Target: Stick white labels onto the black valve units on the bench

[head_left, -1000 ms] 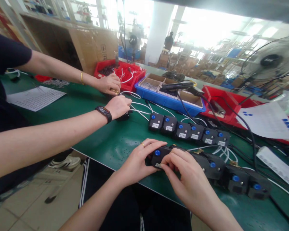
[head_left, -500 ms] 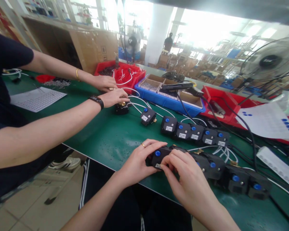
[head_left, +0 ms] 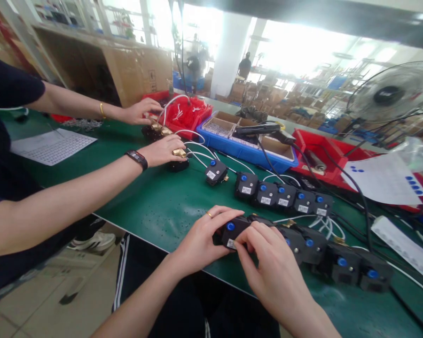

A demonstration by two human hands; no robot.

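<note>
Gripping a black unit [head_left: 237, 228] near the front edge of the desk [head_left: 151, 202], the left hand [head_left: 206, 239] is curling thumb and fingers around its left side. The right hand [head_left: 268, 253] is pinching narrowly at the right edge of the white label [head_left: 230, 243] on the unit's face, below a blue knob [head_left: 230, 226]. More black units [head_left: 343, 267] are standing to the right, some partly hiding behind the right hand. Beyond them, a row of five labelled units [head_left: 285, 197] is sitting, with another unit [head_left: 215, 173] standing apart to its left. Farther back, a blue tray [head_left: 239, 147] is lying between red bins [head_left: 329, 177]. On the left, a co-worker's hand [head_left: 164, 150] is touching a brass fitting [head_left: 179, 153].
</note>
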